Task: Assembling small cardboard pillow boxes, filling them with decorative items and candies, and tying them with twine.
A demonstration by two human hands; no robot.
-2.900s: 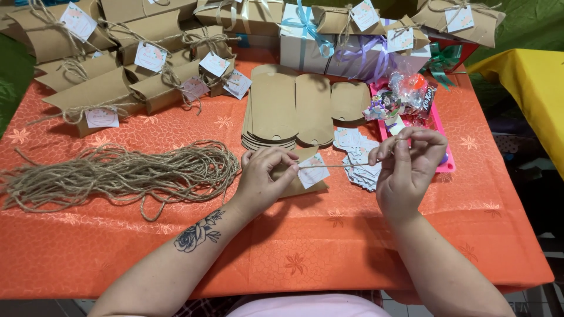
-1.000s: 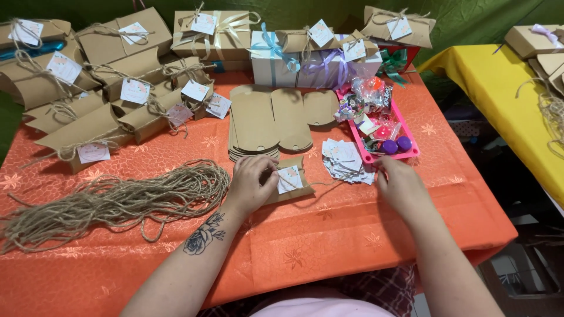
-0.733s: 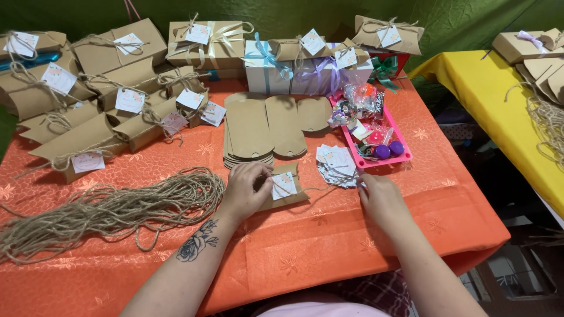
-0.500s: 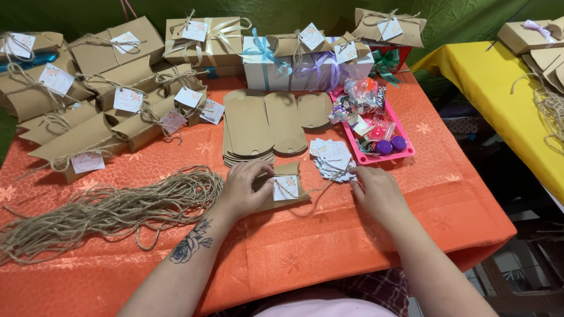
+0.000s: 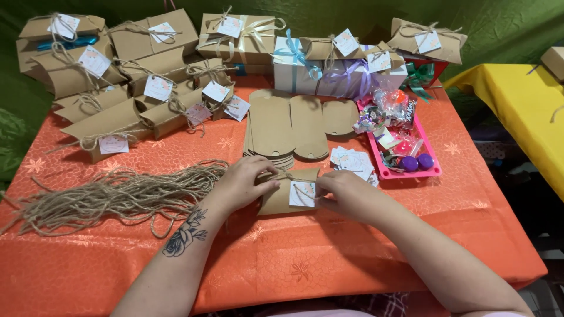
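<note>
Box point(image 5: 282, 196) of brown card, w/ twine point(image 5: 292, 178) round it and small white tag point(image 5: 302, 194) on front. Lies flat on orange cloth point(image 5: 329, 264), near table's front edge, right between both hands.

Left hand point(image 5: 244, 183) on box's left end, fingers curled narrow, pinching twine at top. Right hand point(image 5: 346, 194) on box's right side, touching tag, fingers bent close, looks like pinching twine's other end. Knot itself too small to see well.

Could go wrong, prob.:
- Twine slipping off rounded box end if pulled too hard or sideways.
- Knot coming loose if one hand lets go too soon.
- Tag sliding under twine or turning face down, since hanging loose on string.
- Box squashing in if pressed too hard, being thin card.
- Right arm bumping tag pile point(image 5: 352, 163) just behind it, or pink tray point(image 5: 436, 173) w/ sweets a bit farther right.

Around: stack of flat boxes point(image 5: 294, 126) just behind box, not touching hands. Big bunch of cut twine point(image 5: 111, 196) to left, ends reaching near left wrist. Done boxes point(image 5: 135, 88) w/ tags in rows at back. White and purple ribbon boxes point(image 5: 329, 73) back middle. Yellow table point(image 5: 517, 105) off to right, well apart.
</note>
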